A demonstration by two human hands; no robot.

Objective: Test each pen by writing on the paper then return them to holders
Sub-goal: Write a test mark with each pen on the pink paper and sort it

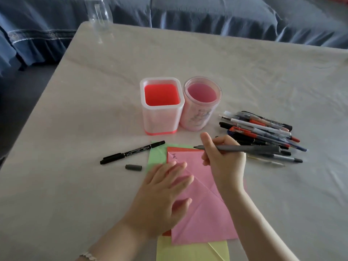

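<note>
My right hand [224, 162] grips an uncapped grey pen [244, 148], its tip pointing left just above the top edge of the pink paper [205, 213]. One written character sits near the pink sheet's top left corner. My left hand [162, 196] rests flat with spread fingers on the pink paper's left side. The grey cap [133, 167] lies on the table left of the papers. A black marker [131, 152] lies capped beside it. Two holders stand behind: a square red one [161, 106] and a round pink one [200, 104], both with no pens inside.
A pile of several pens [263, 132] lies right of the holders. Green [156, 155], orange and yellow [192, 251] sheets lie under the pink one. A clear plastic bottle [98, 14] stands at the table's far left corner. A blue sofa runs behind the table.
</note>
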